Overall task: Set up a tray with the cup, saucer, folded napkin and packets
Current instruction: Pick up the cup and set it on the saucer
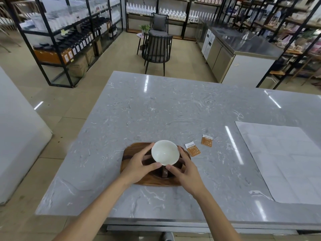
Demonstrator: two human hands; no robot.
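Note:
A cup, white inside and dark brown outside, is held between both hands over a wooden tray on the grey marble table. My left hand grips its left side and my right hand its right side. The cup's brown handle points toward me. A dark saucer shows beneath the cup, mostly hidden. Two orange packets lie on the table right of the tray. A large white unfolded napkin lies flat at the right.
The marble table stretches far and right. Behind it stand dark chairs, shelving with bottles at the left and a steel counter at the right. My shoe shows below the table's near edge.

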